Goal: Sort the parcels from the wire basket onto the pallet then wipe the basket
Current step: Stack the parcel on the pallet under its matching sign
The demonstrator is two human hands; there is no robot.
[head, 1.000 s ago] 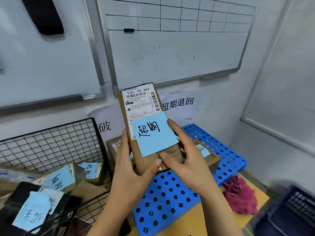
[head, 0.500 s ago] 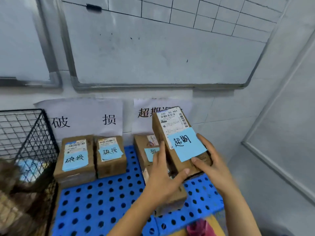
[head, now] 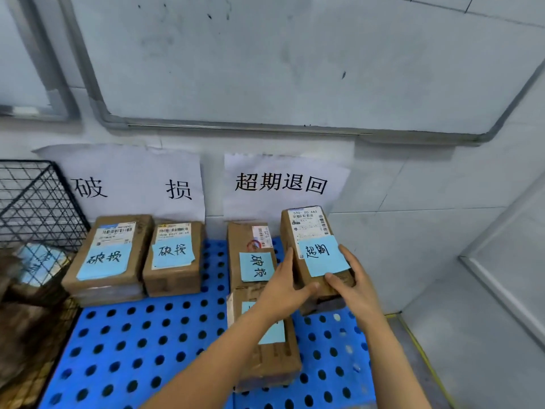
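– Both hands hold one brown parcel [head: 309, 228]. Left hand [head: 283, 287] grips its left side, thumb across the near top edge. Right hand [head: 354, 287] grips its right side, thumb on top just below the blue note [head: 323, 255].

– Position of the brown parcel?

– Far right part of the blue pallet [head: 132, 349], close to the wall, below the right paper sign [head: 283, 181]. Contact with the pallet: cannot tell.

– Other parcels logged?

– Four on the pallet, each with a blue note. Two side by side under the left paper sign [head: 126, 178]: left parcel [head: 109, 252], second parcel [head: 174, 261]. Third parcel [head: 250, 246] just left of the held one. Fourth parcel [head: 271, 358] nearer, partly under the left forearm.

– Basket?

– Wire basket [head: 35, 202] at the left edge, beside the pallet. Contents blurred; one blue note visible inside.
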